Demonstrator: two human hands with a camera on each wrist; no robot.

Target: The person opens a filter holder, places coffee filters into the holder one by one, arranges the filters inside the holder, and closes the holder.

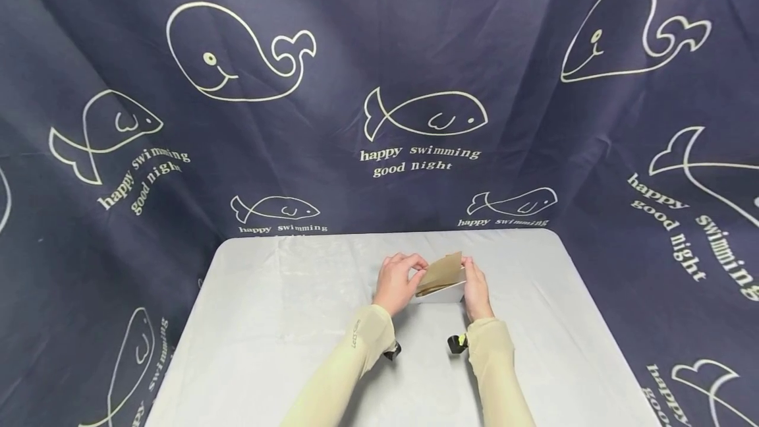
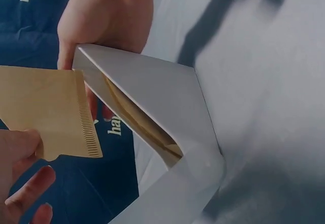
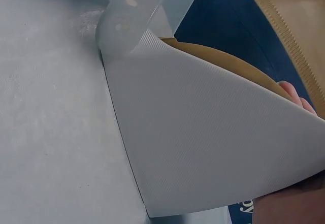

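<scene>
My left hand [image 1: 396, 283] pinches a brown paper coffee filter [image 2: 48, 107] between thumb and fingers, its crimped edge facing the holder. The filter is above and apart from the mouth of a white filter holder [image 3: 213, 132] that widens toward its top. More brown filters [image 2: 137, 113] stand inside the holder, partly hidden by its walls. My right hand [image 1: 477, 290] grips the holder at its right side, fingertips at the rim. A translucent lid [image 3: 139, 13] hangs out from the other end of the holder, which stands on the table.
The table [image 1: 261, 321] has a light, slightly wrinkled cover and rounded far corners. Dark blue curtains [image 1: 332, 38] with whale and fish outlines enclose it at the back and sides. A small black wrist camera [image 1: 457, 344] sits by the right sleeve.
</scene>
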